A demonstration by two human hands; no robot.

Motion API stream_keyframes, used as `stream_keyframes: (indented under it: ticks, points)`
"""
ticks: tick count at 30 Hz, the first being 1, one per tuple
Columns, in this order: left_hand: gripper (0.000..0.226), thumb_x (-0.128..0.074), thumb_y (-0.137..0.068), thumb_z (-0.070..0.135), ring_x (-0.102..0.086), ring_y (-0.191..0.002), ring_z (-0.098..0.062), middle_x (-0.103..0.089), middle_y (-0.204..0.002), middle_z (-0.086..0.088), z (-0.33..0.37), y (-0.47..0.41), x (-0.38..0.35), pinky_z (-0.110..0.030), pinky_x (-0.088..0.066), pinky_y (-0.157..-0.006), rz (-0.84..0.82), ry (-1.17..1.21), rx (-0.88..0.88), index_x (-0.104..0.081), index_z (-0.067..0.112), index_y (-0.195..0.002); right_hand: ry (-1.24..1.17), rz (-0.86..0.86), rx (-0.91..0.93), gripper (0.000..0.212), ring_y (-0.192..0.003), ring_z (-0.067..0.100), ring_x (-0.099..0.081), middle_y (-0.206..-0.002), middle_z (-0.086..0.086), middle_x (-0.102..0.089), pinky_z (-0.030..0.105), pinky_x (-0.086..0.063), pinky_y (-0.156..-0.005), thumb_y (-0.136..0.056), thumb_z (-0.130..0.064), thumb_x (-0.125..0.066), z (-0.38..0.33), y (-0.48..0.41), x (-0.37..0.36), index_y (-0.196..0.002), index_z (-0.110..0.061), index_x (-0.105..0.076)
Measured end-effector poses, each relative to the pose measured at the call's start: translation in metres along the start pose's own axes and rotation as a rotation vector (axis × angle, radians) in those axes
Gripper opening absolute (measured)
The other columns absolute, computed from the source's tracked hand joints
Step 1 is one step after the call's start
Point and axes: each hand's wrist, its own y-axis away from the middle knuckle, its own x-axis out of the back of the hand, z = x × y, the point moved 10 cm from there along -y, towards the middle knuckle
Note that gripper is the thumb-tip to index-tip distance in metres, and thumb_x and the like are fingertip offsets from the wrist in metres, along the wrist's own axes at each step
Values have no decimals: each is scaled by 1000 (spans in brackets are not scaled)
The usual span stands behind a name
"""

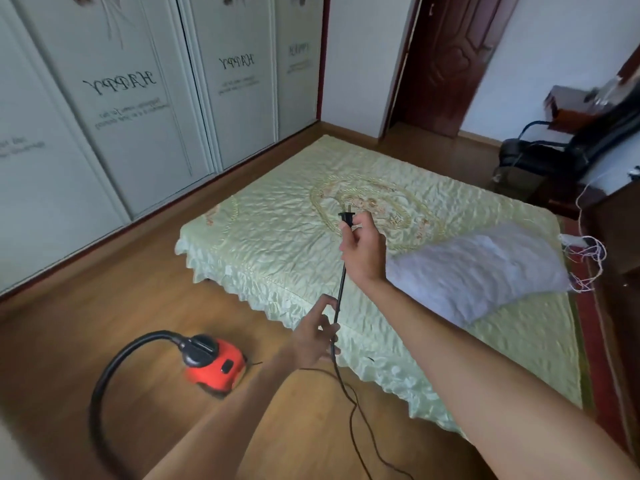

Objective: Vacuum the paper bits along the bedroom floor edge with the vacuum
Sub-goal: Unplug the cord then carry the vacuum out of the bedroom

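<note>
Red and black, the canister vacuum (216, 363) sat on the wooden floor (104, 306) just beside the near-left corner of the bed (277, 237), its black hose (114, 368) arching up from the top and curving down toward the lower left of the view. Neither hand touched the vacuum body. The right hand (363, 251) was raised over the bed, its fingers and thumb curled tight round the black plug (346, 218), whose prongs pointed upward. From the plug the black power cord (341, 296) dropped almost straight to the left hand (313, 337), which was held lower, near the frilled edge of the pale green satin bedspread; its fingers were loosely curled about the cord, with one finger lifted straighter than the rest. Below that hand the cord hung slack and looped down across the floor toward the bottom of the view. A white pillow (478, 265) lay on the right side of the bed. Pale sliding wardrobe doors (121, 116) printed with the word HAPPY ran along the left wall, a dark wooden door (450, 64) stood beyond the bed, and a black chair (540, 157) stood at the far right.
</note>
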Motion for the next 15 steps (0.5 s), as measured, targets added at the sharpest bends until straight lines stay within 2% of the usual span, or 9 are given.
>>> stream_keyframes:
  ticks: [2, 4, 7, 10, 13, 15]
  points:
    - [19, -45, -103, 5, -58, -56, -7, -45, -76, -10, -6, 9, 31, -19, -51, -55, 39, 25, -4, -38, 16, -117, -13, -29, 33, 16, -52, 32, -58, -56, 0, -58, 50, -49, -49, -100, -29, -54, -26, -3, -32, -91, -21, -42]
    - [19, -45, -103, 6, -60, -59, -11, -45, -75, -9, -13, 17, 59, -21, -53, -56, 79, 47, -7, -37, 17, -116, -26, -63, 60, 16, -52, 31, -59, -56, 1, -60, 49, -49, -50, -100, -30, -54, -49, -4, -62, -93, -19, -44]
    - [21, -46, -103, 8, -63, -68, -31, -46, -77, -12, -30, 27, 97, -43, -60, -60, 136, 71, 13, -38, 25, -111, -47, -124, 83, 16, -54, 29, -61, -59, 0, -62, 49, -51, -53, -99, -32, -53, -77, -2, -106, -95, -18, -46]
    - [25, -47, -101, 7, -58, -65, -33, -46, -77, -14, -49, 42, 131, -62, -57, -66, 223, 52, 47, -39, 30, -107, -76, -200, 100, 15, -57, 27, -63, -60, -3, -61, 50, -52, -54, -100, -31, -54, -98, 3, -147, -93, -21, -46]
    - [24, -46, -101, 6, -56, -62, -28, -47, -75, -13, -62, 55, 160, -60, -59, -64, 310, 78, 57, -38, 27, -109, -92, -265, 122, 14, -56, 26, -63, -61, -5, -61, 49, -54, -55, -100, -30, -54, -116, 7, -186, -91, -25, -44]
    - [23, -44, -102, 4, -57, -58, -18, -47, -74, -10, -70, 61, 178, -45, -61, -59, 360, 94, 65, -37, 25, -110, -117, -304, 118, 14, -55, 26, -63, -61, -5, -60, 49, -54, -55, -100, -29, -54, -127, 9, -214, -91, -25, -44]
